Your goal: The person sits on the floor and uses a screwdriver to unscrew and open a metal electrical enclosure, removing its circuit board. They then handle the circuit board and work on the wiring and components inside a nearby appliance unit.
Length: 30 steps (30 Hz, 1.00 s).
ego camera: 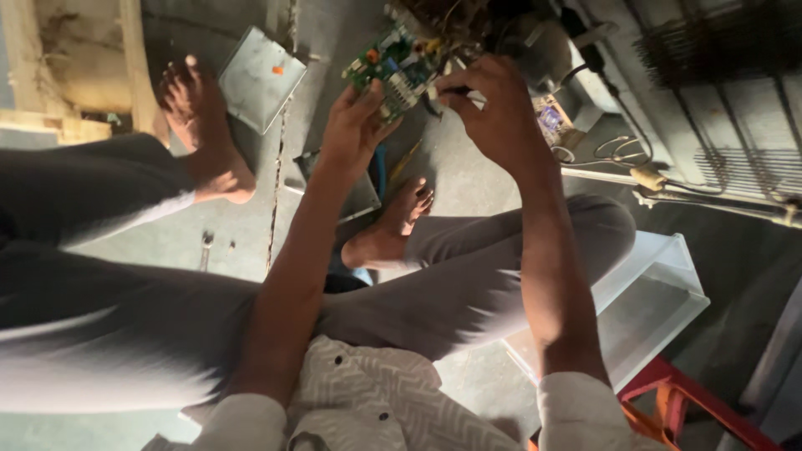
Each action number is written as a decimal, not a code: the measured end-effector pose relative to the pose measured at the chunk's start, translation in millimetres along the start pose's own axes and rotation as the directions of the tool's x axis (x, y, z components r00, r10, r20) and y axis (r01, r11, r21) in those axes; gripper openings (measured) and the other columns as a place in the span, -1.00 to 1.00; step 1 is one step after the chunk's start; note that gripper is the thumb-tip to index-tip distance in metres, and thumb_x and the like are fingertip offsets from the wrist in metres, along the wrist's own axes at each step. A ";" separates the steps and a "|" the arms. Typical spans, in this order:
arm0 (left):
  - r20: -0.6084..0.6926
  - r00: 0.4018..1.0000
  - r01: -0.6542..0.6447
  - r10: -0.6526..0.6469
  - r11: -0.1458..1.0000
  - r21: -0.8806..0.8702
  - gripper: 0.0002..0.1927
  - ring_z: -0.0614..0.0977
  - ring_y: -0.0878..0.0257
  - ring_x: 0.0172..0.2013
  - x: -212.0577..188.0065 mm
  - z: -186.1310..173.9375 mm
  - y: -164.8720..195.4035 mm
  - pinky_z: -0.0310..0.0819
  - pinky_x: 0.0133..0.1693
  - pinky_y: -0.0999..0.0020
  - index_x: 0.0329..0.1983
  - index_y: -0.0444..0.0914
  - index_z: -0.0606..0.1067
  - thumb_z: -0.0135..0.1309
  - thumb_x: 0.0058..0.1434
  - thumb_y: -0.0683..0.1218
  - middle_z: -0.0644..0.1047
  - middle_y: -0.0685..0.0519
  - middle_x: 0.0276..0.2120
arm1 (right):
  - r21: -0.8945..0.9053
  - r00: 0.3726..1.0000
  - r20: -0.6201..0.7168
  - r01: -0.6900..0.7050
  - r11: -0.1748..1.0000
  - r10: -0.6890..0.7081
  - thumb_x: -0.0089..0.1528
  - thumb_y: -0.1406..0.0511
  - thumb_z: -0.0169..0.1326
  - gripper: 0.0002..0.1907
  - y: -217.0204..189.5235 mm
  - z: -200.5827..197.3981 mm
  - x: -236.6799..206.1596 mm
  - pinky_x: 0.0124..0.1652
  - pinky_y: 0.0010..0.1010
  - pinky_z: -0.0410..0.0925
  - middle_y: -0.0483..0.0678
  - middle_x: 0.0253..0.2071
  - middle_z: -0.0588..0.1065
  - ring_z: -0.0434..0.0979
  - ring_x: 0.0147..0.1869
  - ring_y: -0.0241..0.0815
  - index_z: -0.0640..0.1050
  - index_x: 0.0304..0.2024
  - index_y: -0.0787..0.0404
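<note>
Two hands: both raised over the floor, close together, at about 12 o'clock in the view.
Left hand [355, 121]: fingers curled around the lower edge of a green rectangular circuit board [393, 63]; it grips the board from below.
Right hand [493, 104]: fingers pinched together on a small dark thing at the board's right edge; what it is I cannot tell, it is too small and in shadow.
Circuit board: tilted, between both hands, with tangled thin wires [443, 21] above it at 12 o'clock.
Legs: the person sits with grey trousers, one bare foot [393, 221] just below the left hand, the other bare foot [200, 134] at 9 o'clock.
Grey metal square plate [261, 75]: flat on the concrete floor, at 10 o'clock from the left hand.
Clear plastic drawer box [660, 292]: at 4 o'clock from the right hand, beside the knee.
White appliance back with black wire grille [718, 92]: at 2 o'clock, well apart from the hands.
Red plastic stool [693, 401]: at 5 o'clock, near the right sleeve.
</note>
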<state>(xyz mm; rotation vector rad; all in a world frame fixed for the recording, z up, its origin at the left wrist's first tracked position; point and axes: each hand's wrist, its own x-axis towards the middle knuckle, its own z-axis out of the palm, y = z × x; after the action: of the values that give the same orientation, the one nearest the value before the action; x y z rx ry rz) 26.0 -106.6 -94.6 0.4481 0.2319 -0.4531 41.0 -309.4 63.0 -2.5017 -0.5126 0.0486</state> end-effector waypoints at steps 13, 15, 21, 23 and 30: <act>0.052 0.991 0.130 -0.126 0.989 -0.071 -0.68 0.67 0.27 0.00 0.2 -10.7 1.1 0.62 0.05 0.26 0.17 -0.18 0.44 0.03 0.46 0.04 0.61 0.07 0.03 | -0.304 0.984 -0.054 0.144 0.942 -0.168 0.13 0.48 0.29 -0.76 22.3 13.0 -6.3 0.02 -0.11 0.23 -0.11 -0.17 0.40 0.36 0.05 0.02 0.66 -0.27 0.01; 0.056 0.991 0.126 -0.121 0.989 -0.076 -0.68 0.68 0.27 -0.02 -0.6 -9.4 2.9 0.62 0.02 0.28 0.18 -0.21 0.44 0.03 0.50 0.04 0.61 0.05 0.01 | -0.318 0.987 -0.034 0.140 0.938 -0.159 0.13 0.48 0.28 -0.75 21.8 16.2 -7.3 0.04 -0.10 0.21 -0.13 -0.14 0.40 0.35 0.06 0.01 0.67 -0.27 -0.01; 0.087 0.991 0.112 -0.106 0.992 -0.060 -0.67 0.68 0.29 -0.06 -1.6 -4.7 6.8 0.64 0.01 0.30 0.21 -0.22 0.43 0.01 0.49 0.02 0.60 0.06 0.00 | -0.328 0.989 0.000 0.143 0.934 -0.151 0.12 0.46 0.27 -0.76 18.2 21.8 -7.2 0.09 -0.11 0.18 -0.14 -0.15 0.36 0.32 0.08 -0.02 0.69 -0.27 -0.04; 0.073 0.990 0.123 -0.119 0.991 -0.057 -0.68 0.69 0.30 -0.06 -1.9 -3.9 6.6 0.65 0.01 0.29 0.18 -0.21 0.42 0.00 0.47 0.02 0.61 0.07 -0.01 | -0.343 0.988 0.002 0.146 0.928 -0.154 0.13 0.45 0.28 -0.79 17.1 22.5 -7.5 0.11 -0.11 0.17 -0.13 -0.15 0.35 0.31 0.09 -0.03 0.68 -0.30 -0.02; 0.076 0.992 0.106 -0.103 0.993 -0.046 -0.72 0.68 0.31 -0.10 -2.1 -7.8 7.2 0.66 0.01 0.27 0.18 -0.22 0.41 0.02 0.53 0.00 0.60 0.06 -0.01 | -0.326 0.988 -0.009 0.140 0.935 -0.151 0.11 0.43 0.30 -0.78 18.3 30.4 -4.2 0.09 -0.09 0.16 -0.10 -0.17 0.34 0.31 0.08 0.00 0.69 -0.28 -0.03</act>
<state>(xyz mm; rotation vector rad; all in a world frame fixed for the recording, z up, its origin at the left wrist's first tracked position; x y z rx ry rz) 26.7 -96.4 -98.2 0.3713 0.1959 -0.5643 39.2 -308.6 27.3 -2.7687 -0.7431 -0.1474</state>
